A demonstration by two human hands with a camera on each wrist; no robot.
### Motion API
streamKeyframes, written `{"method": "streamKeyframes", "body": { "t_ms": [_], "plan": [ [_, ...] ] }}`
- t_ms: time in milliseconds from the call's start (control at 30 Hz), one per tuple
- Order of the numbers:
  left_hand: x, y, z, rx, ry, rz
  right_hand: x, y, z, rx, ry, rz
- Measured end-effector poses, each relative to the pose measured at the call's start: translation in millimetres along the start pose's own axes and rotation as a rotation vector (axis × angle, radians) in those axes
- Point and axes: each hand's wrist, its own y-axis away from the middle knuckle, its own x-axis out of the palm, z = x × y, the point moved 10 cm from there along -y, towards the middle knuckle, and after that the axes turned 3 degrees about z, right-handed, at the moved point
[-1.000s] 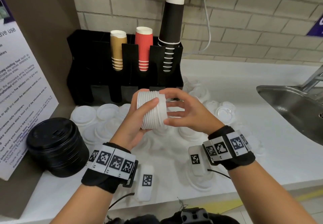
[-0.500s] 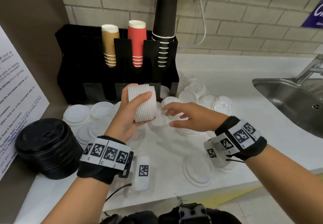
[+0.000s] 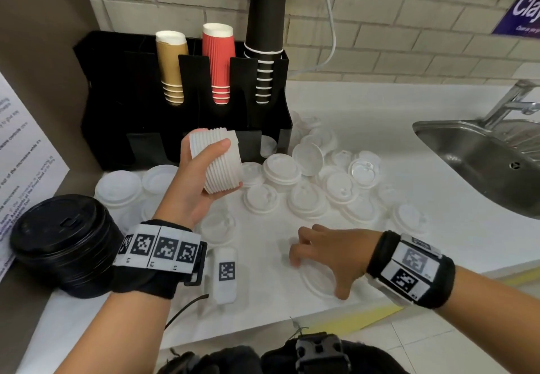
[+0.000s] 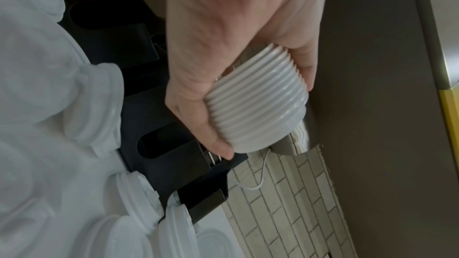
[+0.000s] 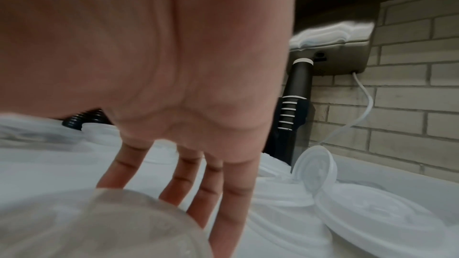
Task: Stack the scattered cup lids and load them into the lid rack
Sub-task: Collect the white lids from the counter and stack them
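Note:
My left hand (image 3: 230, 166) grips a stack of white cup lids (image 3: 219, 169) on its side, held above the counter just in front of the black lid rack (image 3: 140, 128). In the left wrist view the thumb and fingers of that left hand (image 4: 265, 115) wrap the ribbed stack (image 4: 258, 109). My right hand (image 3: 318, 268) is low near the counter's front edge, fingers spread over a single clear lid (image 3: 315, 283) and touching it. The right wrist view shows its fingers (image 5: 198, 193) straight, pointing down at the counter. Several loose white lids (image 3: 306, 195) lie scattered in front of and right of the rack.
Gold, red and black paper cups (image 3: 219, 61) stand in the rack's top slots. A stack of black lids (image 3: 61, 239) sits at the left front. A steel sink (image 3: 482, 163) with a tap is at the right. A notice sheet (image 3: 23, 151) leans at the left.
My right hand let go of the stack's end and dropped toward the front of the counter onto a single lid. The left hand kept the stack and carried it slightly left.

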Motion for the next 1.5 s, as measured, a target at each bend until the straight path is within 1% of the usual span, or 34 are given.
{"method": "streamKeyframes", "body": {
  "t_ms": [67, 133, 200, 333, 400, 467, 567, 767, 1000, 1167, 1300, 1400, 1433, 1500],
  "plan": [
    [2, 1, 1, -0.005, 0.002, 0.011, -3, -3, -1, -0.01, -0.052, -0.02],
    [4, 2, 3, -0.013, 0.002, 0.025, -16, -2, -6, -0.026, -0.187, -0.098],
    [6, 5, 7, -0.028, 0.003, 0.037, -43, 2, -18, -0.042, -0.367, -0.267],
    [11, 13, 17, -0.065, -0.013, 0.064, -96, 25, -45, -0.076, -0.755, -0.7],
    [15, 18, 23, -0.092, -0.027, 0.088, -107, 35, -48, -0.13, -1.022, -0.844],
    [20, 22, 29, -0.118, -0.04, 0.115, -113, 39, -42, -0.199, -1.198, -0.92],
    [26, 27, 35, -0.14, -0.062, 0.161, -120, 37, -24, -0.289, -1.234, -0.967],
    [30, 31, 36, -0.159, -0.081, 0.219, -122, 35, -9, -0.35, -1.207, -1.033],
    [34, 28, 32, -0.083, -0.067, 0.169, -124, 38, -9, -0.361, -1.213, -1.083],
    [38, 28, 31, -0.071, -0.069, 0.155, -125, 38, -11, -0.38, -1.225, -1.102],
    [41, 25, 32, -0.064, -0.079, 0.146, -125, 35, -14, -0.369, -1.22, -1.101],
    [45, 21, 37, -0.073, -0.064, 0.132, -118, 33, -19, -0.359, -1.233, -1.047],
    [47, 19, 39, -0.074, -0.06, 0.129, -113, 36, -27, -0.323, -1.242, -1.048],
    [45, 13, 38, -0.072, -0.041, 0.102, -99, 53, -56, -0.185, -1.255, -1.12]
  ]
}}
